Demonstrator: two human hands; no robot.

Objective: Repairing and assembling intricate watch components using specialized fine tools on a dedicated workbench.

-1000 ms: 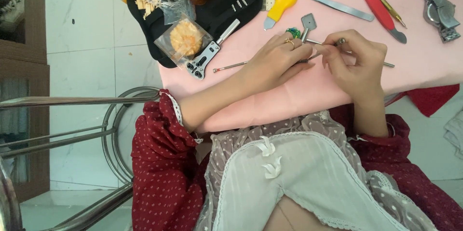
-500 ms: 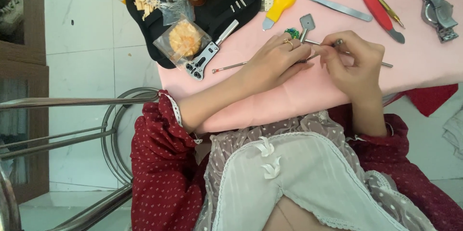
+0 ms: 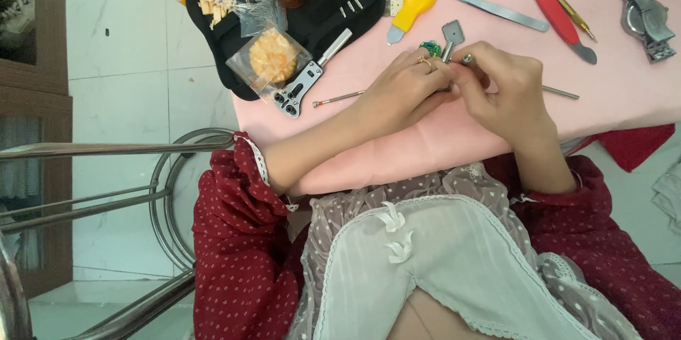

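Observation:
My left hand (image 3: pixel 401 91) and my right hand (image 3: pixel 507 91) meet over the pink table (image 3: pixel 624 91), fingertips pinched together on a thin metal pin tool (image 3: pixel 560 91) whose shaft sticks out to the right. What the fingertips pinch between them is hidden. A ring sits on my left hand. A small green piece (image 3: pixel 430 47) and a grey flat tool (image 3: pixel 452 33) lie just beyond my fingers. A thin rod with a red tip (image 3: pixel 337 99) lies left of my left hand.
A black tool mat (image 3: pixel 312 28) holds a metal case wrench (image 3: pixel 308 77), a bagged orange sponge (image 3: pixel 273 56) and small parts. Yellow-handled knife (image 3: pixel 408 6), tweezers (image 3: pixel 500 12), red-handled tool (image 3: pixel 564 20) and metal watch (image 3: pixel 645 17) lie beyond. A steel chair frame (image 3: pixel 142 191) stands left.
Both hands stay joined at the same spot on the table; only the fingers shift slightly around the pin tool.

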